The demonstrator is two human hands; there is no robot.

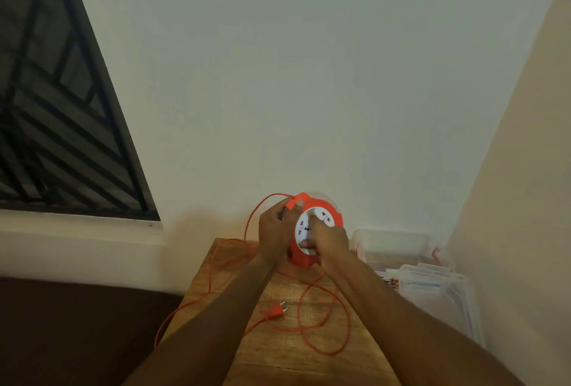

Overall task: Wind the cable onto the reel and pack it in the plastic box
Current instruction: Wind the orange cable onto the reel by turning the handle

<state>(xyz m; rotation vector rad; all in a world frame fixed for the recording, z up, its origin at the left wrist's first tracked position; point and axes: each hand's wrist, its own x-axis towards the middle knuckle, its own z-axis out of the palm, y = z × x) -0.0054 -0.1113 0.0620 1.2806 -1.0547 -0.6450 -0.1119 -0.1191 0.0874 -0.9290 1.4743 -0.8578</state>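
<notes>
Nearest me on the wooden desk (278, 364), most of the orange cable (335, 351) lies in loose loops with its two-pin plug (276, 312) free, so I judge the winding barely begun. Beyond, my left hand (276, 229) is closed on the orange reel (315, 226), thumb on its rim where the cable enters, held upright just above the desk. My right hand (327, 242) rests bent fingers on its white socket face, ready to crank; the clear plastic box (398, 243) waits beside it.

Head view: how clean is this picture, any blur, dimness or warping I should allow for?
Head view: dim, warm light, soft overall; the right hand on the reel is smeared by motion, the left hand is sharper; wide-angle bending slants the window and wall edges; the cable and plug on the table stay readable.
</notes>
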